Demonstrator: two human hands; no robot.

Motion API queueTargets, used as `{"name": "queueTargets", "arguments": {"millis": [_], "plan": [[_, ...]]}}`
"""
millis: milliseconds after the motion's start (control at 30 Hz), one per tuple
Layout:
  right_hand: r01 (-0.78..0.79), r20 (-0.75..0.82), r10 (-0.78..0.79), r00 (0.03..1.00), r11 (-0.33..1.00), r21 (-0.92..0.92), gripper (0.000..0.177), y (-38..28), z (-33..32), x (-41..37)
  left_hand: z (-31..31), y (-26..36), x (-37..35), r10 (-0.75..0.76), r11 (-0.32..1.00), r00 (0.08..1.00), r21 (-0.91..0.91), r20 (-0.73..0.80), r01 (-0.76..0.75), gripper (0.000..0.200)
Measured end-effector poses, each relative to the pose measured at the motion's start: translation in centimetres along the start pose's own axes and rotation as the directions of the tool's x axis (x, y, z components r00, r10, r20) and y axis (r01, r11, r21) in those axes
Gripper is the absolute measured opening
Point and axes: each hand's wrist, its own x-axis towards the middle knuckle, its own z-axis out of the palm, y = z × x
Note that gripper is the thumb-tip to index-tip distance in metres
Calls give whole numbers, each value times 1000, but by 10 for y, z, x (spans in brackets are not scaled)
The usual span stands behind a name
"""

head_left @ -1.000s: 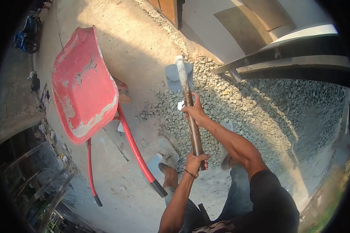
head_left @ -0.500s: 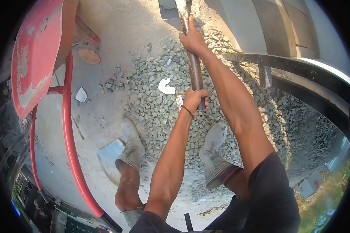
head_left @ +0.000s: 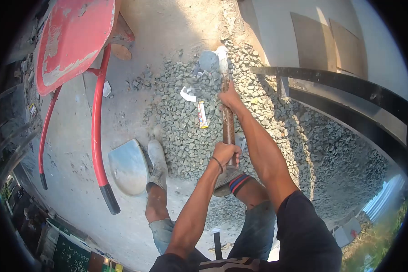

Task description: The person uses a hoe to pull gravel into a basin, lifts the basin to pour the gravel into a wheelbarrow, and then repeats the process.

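Observation:
A long brown shovel handle runs up the middle of the view, whitish near its top. My left hand is wrapped round its lower end, with a dark band on the wrist. Farther up, my right hand grips the same handle. The grey shovel blade is at the upper edge of the gravel pile, partly among the stones. A white curved piece and a colourful wrapper lie on the stones left of the handle.
A red wheelbarrow stands at the upper left, its handles pointing toward me. Beside my left boot lies a grey rounded pan. Black metal rails cross the right side, near a wall with brown panels.
The shovel has come closer, its blade now at the gravel instead of beyond it. Both hands have moved down in view, still on the handle. The view has shifted, showing more of the pan.

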Motion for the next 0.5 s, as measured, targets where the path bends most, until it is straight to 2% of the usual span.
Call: {"name": "queueTargets", "arguments": {"millis": [67, 100, 167, 200, 267, 300, 333, 400, 433, 467, 500], "plan": [[-104, 18, 106, 994, 990, -95, 92, 18, 9, 40, -9, -1, -5, -37, 998, 999, -46, -2, 37, 7], [-101, 23, 104, 994, 991, -89, 92, 26, 18, 37, -16, -2, -5, -26, 999, 1000, -21, 3, 26, 7], [38, -183, -93, 979, 958, -284, 89, 36, 29, 33, -28, -10, 0, 10, 999, 999, 36, 41, -11, 6], [38, -200, -98, 975, 959, -281, 89, 34, 28, 19, -31, -23, 6, 17, 999, 998, 47, 53, -19, 6], [79, -109, -93, 990, 988, -130, 88, 32, 36, -31, -42, -73, 6, 151, 987, 988, -55, 37, -148, 6], [150, -144, -171, 975, 977, -149, 87, 54, 52, -35, -53, -98, 5, 165, 984, 986, -58, -12, -166, 8], [169, -157, -196, 968, 970, -173, 87, 66, 65, -30, -70, -106, 6, 190, 979, 982, -71, 10, -189, 8], [173, -317, -340, 886, 875, -453, 89, 105, 107, -44, -113, -144, -7, 162, 987, 987, 22, 6, -162, 10], [4, -17, -4, 1000, 1000, 3, 90, 52, 98, -117, -119, -162, -22, 189, 981, 982, -41, 17, -188, 11], [3, -33, -3, 999, 1000, -6, 90, 67, 105, -134, -122, -180, -33, 190, 981, 981, -43, 35, -188, 11], [113, -118, -128, 985, 985, -130, 92, 84, 113, -135, -125, -196, -39, 195, 979, 980, -59, 22, -194, 12]]}}
